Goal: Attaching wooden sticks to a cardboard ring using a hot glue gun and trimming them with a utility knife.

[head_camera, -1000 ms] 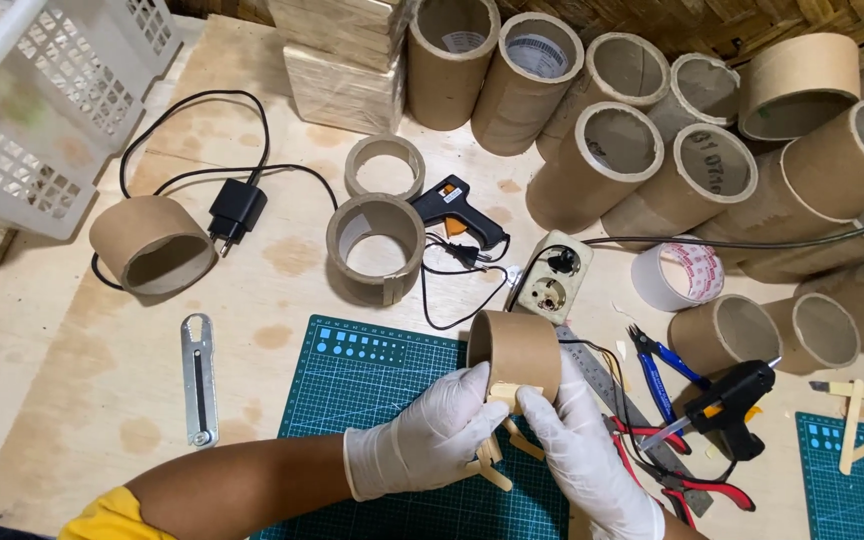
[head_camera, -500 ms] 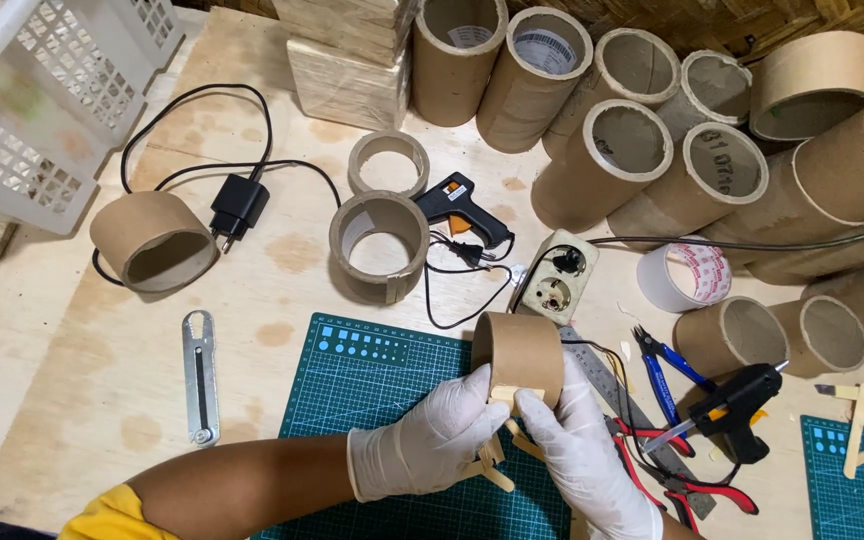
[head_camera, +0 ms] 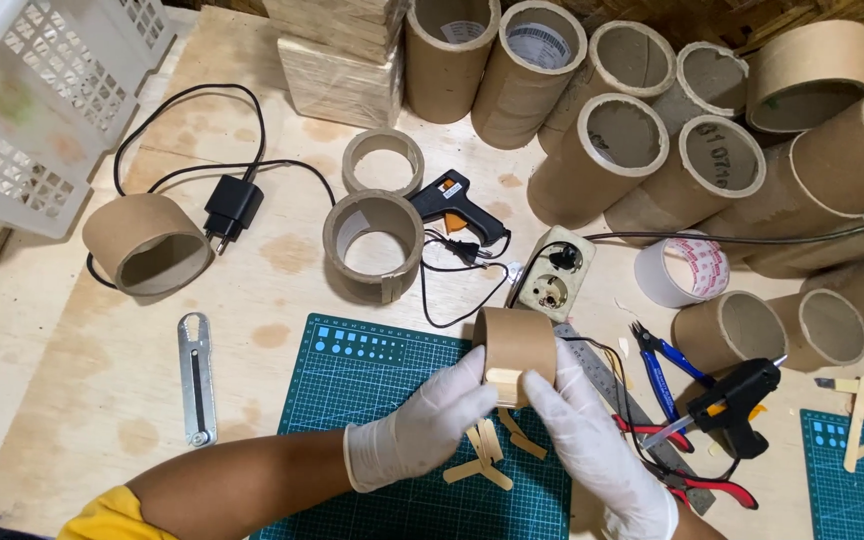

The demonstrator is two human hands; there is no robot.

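A white lattice basket occupies the far left corner. A black plug adapter lies beside a short cardboard ring. A black glue gun rests far of the green cutting mat. Long cardboard tubes are stacked far right. Blue-handled pliers lie right of a steel ruler.

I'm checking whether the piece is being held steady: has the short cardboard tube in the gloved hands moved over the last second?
No. The short cardboard tube sits as before at the green cutting mat's far edge, beside the white socket block.
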